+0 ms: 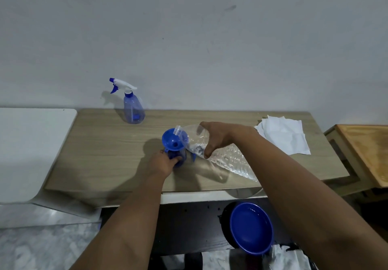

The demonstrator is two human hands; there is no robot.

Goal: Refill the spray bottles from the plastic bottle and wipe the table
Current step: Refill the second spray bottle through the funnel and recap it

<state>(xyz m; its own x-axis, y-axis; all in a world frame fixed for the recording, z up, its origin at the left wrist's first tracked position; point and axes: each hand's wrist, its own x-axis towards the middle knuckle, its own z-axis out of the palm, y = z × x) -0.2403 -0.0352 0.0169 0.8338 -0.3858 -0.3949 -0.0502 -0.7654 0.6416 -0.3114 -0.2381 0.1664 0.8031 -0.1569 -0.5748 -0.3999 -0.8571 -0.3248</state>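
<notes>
A blue funnel (pixel 173 140) sits in the neck of an open blue spray bottle (pixel 180 158) at the middle of the wooden table (pixel 100 150). My left hand (pixel 162 163) grips that bottle's body. My right hand (pixel 213 138) holds a clear plastic bottle (pixel 226 158) tilted on its side, its mouth over the funnel's rim. A second blue spray bottle (pixel 132 106) with a white and blue trigger head stands upright at the table's back left. A blue part (pixel 193 156) shows behind the plastic bottle.
White paper towels (pixel 284 135) lie at the table's back right. A white surface (pixel 31 143) adjoins the left side, a wooden stool (pixel 365 152) the right. A blue bowl (pixel 251 228) sits below the table's front edge. The wall is close behind.
</notes>
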